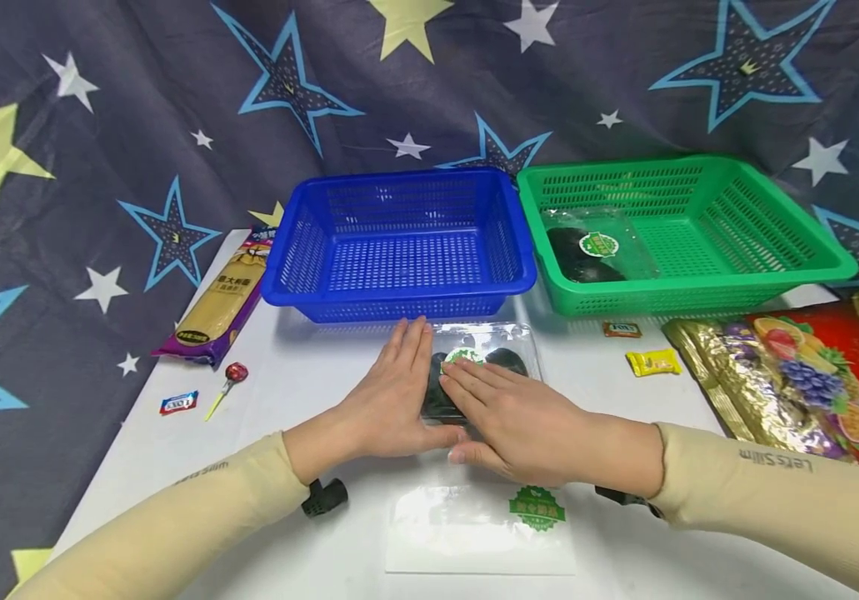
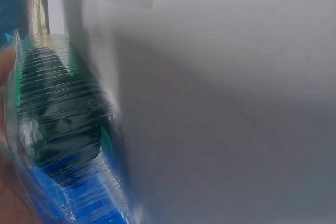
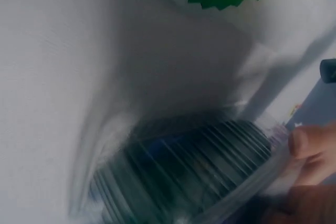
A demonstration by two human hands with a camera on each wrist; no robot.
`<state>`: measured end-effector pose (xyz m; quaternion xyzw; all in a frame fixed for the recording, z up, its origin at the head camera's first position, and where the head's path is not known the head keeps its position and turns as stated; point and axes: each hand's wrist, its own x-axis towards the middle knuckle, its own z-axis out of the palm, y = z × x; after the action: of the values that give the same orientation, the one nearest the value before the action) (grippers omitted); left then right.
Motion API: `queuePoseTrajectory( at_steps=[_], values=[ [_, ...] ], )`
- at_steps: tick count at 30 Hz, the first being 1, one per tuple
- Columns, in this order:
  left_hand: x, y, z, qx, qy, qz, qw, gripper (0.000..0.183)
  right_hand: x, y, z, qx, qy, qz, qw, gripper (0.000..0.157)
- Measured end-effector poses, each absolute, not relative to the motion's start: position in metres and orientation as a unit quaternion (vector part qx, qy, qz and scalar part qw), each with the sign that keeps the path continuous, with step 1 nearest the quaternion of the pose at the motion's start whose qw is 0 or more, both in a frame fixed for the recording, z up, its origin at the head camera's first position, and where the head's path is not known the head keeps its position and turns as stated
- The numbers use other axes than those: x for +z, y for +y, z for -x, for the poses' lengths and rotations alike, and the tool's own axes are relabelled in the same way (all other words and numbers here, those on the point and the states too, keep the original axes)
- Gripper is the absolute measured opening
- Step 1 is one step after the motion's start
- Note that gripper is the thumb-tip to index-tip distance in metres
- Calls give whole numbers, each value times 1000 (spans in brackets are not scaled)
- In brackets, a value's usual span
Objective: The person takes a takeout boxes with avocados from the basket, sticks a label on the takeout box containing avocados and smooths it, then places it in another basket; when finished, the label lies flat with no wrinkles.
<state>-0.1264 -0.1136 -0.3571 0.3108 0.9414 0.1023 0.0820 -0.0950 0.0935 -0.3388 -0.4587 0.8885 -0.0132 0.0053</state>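
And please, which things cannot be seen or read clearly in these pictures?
Head view: the round label on the clear box is partly covered by the right hand.
Head view: the red bag is cut off by the right edge.
Head view: the print on the yellow candy is too small.
Left wrist view: the left hand is mostly cut off by the left edge.
Right wrist view: ribbed plastic and blur obscure the dark contents.

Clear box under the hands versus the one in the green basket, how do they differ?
The box under the hands is in front of the blue basket; the other box lies inside the green basket. The right hand partly covers the first box's sticker, while the other box's sticker shows whole. Both are clear with dark contents.
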Motion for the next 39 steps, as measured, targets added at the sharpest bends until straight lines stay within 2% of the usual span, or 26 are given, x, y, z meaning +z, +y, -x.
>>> queuePoseTrajectory(
  at_steps=[11, 25, 33, 39],
  values=[
    [-360, -114, 128, 82, 942, -319, 73, 124, -343, 96, 106, -22, 898, 437, 49, 83],
    [-358, -113, 128, 91, 946, -304, 69, 126, -346, 122, 111, -9, 913, 407, 4, 83],
    [-360, -113, 128, 92, 947, -299, 78, 125, -347, 111, 104, -23, 892, 452, -5, 83],
    [-359, -112, 127, 91, 946, -302, 76, 125, -344, 105, 98, -43, 875, 482, 25, 79]
  ],
)
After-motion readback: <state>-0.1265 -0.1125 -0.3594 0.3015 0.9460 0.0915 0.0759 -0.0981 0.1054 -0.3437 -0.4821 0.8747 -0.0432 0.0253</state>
